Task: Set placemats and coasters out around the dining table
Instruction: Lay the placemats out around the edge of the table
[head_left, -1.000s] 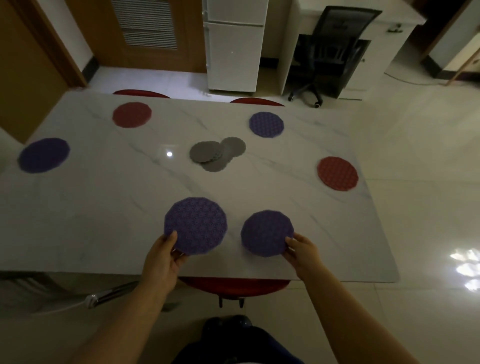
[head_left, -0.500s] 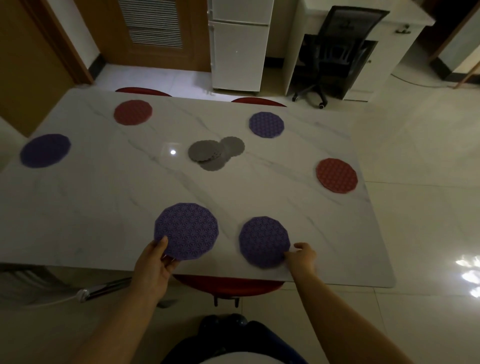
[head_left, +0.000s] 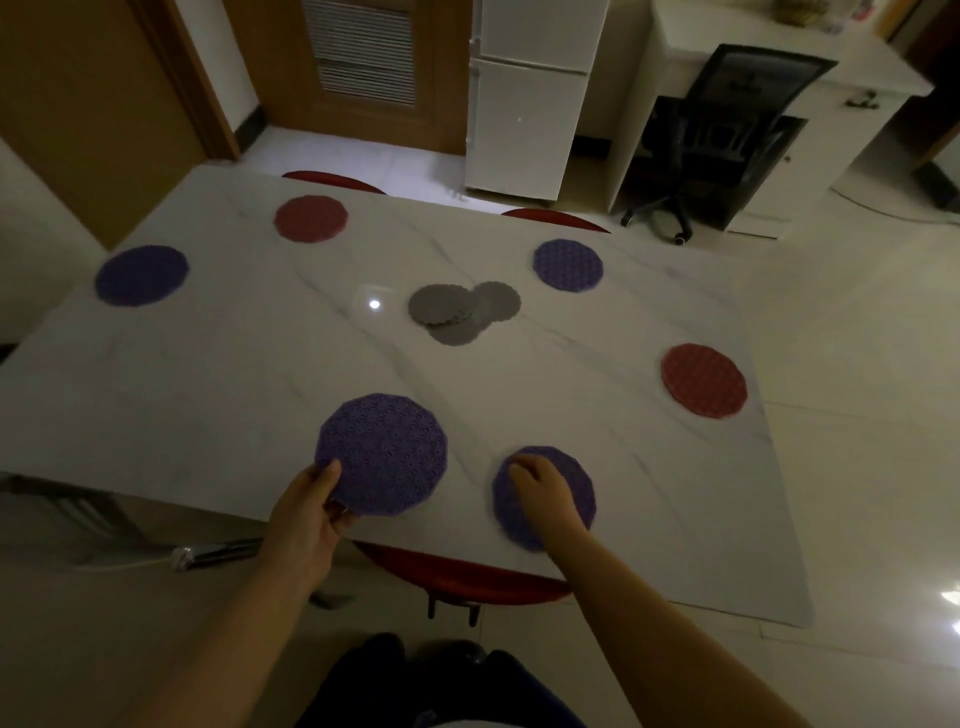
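Left side: the left-edge purple mat (head_left: 141, 275) lies flat on the table (head_left: 208, 389). The back red mat (head_left: 310, 218) is near the far edge.
Left hand: the left hand (head_left: 306, 514) pinches the big purple mat (head_left: 382, 454) by its rim at the near edge, thumb on top and fingers under.
Middle: the grey coasters (head_left: 462, 312) sit in a messy pile, not set out yet.
Right hand: the right hand (head_left: 540, 488) rests on top of the small purple mat (head_left: 571, 470) by the near edge. It is too dim to tell if its fingers press flat or pinch.
Right side: the back purple mat (head_left: 568, 265) is near the far edge and the right-edge red mat (head_left: 704, 381) is near the right edge.
How the mats feel: they look thin, light and bendy, and should slide easily on the shiny top. The rim is the best place to grab, where it hangs off the edge.
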